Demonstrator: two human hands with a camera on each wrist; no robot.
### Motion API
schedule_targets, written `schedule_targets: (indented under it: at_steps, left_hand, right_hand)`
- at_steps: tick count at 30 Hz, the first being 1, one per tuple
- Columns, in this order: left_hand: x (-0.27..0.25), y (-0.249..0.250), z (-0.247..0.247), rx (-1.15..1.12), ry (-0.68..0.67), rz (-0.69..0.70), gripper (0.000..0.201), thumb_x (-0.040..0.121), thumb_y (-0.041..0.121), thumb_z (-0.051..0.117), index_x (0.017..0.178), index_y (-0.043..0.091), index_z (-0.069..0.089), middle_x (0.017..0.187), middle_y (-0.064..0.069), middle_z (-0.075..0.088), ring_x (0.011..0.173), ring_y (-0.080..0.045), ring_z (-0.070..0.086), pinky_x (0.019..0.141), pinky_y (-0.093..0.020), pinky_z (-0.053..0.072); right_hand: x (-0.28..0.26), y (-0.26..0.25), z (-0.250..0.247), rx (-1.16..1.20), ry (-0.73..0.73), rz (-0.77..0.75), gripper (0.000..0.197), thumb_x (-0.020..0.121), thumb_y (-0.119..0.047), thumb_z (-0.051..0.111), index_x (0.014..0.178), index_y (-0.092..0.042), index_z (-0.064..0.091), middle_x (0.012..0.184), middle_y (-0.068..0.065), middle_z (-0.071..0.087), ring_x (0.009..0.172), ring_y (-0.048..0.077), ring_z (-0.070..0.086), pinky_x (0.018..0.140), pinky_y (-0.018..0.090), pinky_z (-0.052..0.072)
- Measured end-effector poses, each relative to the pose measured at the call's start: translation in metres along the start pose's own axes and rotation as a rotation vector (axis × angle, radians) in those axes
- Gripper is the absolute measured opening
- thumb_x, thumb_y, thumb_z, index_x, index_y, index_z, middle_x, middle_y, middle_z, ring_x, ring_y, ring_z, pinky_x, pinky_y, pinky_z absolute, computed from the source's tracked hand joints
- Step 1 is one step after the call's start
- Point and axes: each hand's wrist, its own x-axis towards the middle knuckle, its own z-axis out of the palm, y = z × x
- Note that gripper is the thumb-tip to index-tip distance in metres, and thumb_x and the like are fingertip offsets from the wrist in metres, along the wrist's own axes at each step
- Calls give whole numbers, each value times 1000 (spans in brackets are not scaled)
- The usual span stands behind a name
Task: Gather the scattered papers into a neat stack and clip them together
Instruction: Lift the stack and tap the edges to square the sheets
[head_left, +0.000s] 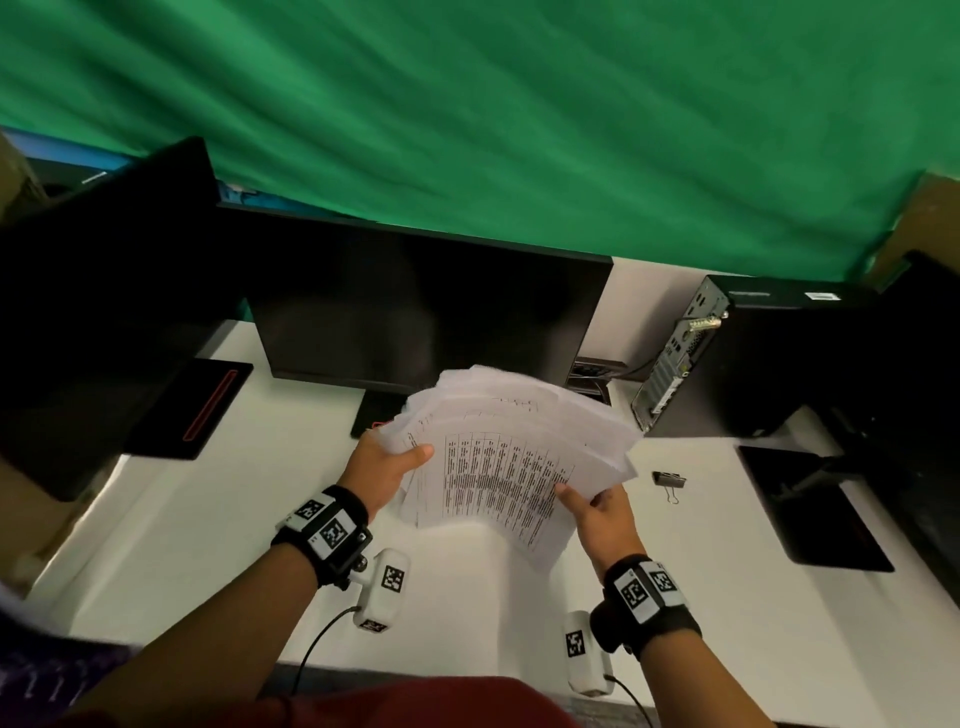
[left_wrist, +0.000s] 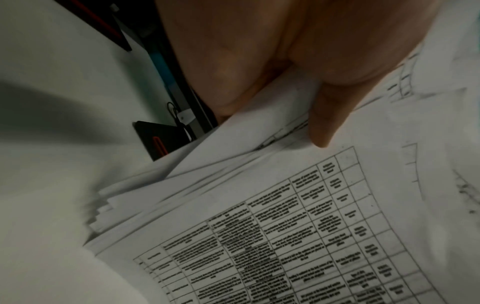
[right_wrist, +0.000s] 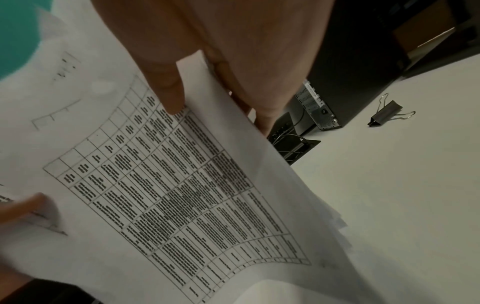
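At the centre of the head view the sheaf of papers (head_left: 511, 457) is held above the desk (head_left: 218, 525), the left hand (head_left: 387, 465) on its left edge and the right hand (head_left: 602, 512) on its lower right edge. Above the papers in the frame stands the monitor (head_left: 426, 306), with a second monitor (head_left: 104, 291) at the upper left. To the right of the papers the binder clip (head_left: 669, 480) lies on the desk, apart from them. Above the clip, at the right of the frame, stands the computer tower (head_left: 737, 358). At the lower right, a monitor base (head_left: 810, 509) rests on the desk.
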Motion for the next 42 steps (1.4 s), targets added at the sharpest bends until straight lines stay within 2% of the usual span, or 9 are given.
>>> schedule_targets:
  at_steps: [6,12,20,26,29,31,35,39,42]
  left_hand:
    - [6,2,1,83,9,29,22,89,7,67,102,24,69,91,12,76,90,-5,71,69,-14,54]
    - [11,-7,-8,59,-19,-58,36,84,6,72,118,15,65,108,-2,74,103,-17,69,89,-35,56]
    - [15,-12,-9,-57,-17,-113,42,78,-7,72,116,8,65,110,-10,73,107,-27,68,93,-46,53]
    - [18,-11,-14,-31,32,-109,43,80,-19,56,114,6,63,104,-8,72,103,-23,67,80,-30,53]
    - [15,-2,-16,36,59,-67,24,94,-4,53,99,17,63,87,7,72,83,0,68,71,-11,51]
    - [14,1,-13,77,45,-30,21,98,6,50,106,18,66,92,16,72,85,6,67,70,-9,49]
    - [14,4,-7,61,27,18,24,98,11,52,107,28,67,101,15,75,98,-4,70,84,-21,54]
    - [15,6,-3,17,6,31,21,96,22,55,115,24,65,107,11,74,102,-7,69,80,-19,55]
    - [17,3,-2,-54,-47,-14,45,88,29,67,130,23,51,121,0,68,110,-15,66,89,-34,54]
  right_hand:
    - [5,2,-1,-39,-15,-27,22,94,-10,67,103,-30,67,98,-10,77,95,10,72,91,40,56]
    - [10,3,-8,4,-45,-20,35,84,2,75,112,-17,70,105,-1,79,101,23,74,91,44,58]
    - [16,10,-4,70,-73,16,43,77,17,72,109,-11,70,101,7,79,101,31,73,91,48,57]
    - [21,13,-5,130,-14,-8,39,84,10,70,118,-7,66,107,7,78,102,28,73,88,44,58]
    - [23,12,-10,143,11,-13,37,86,9,68,116,-11,65,108,5,78,102,26,73,88,42,57]
    - [23,12,-10,131,-10,-10,37,85,9,69,116,-11,66,106,5,78,101,27,73,88,44,57]
    - [25,13,-8,122,-25,12,39,82,13,69,114,-9,67,103,5,79,97,27,75,88,46,57]
    - [27,12,-6,101,-30,19,35,83,12,69,108,-13,70,100,2,80,94,24,76,87,44,57]
    - [29,16,-6,93,-54,43,41,82,10,72,118,-9,66,106,6,79,98,27,75,89,48,58]
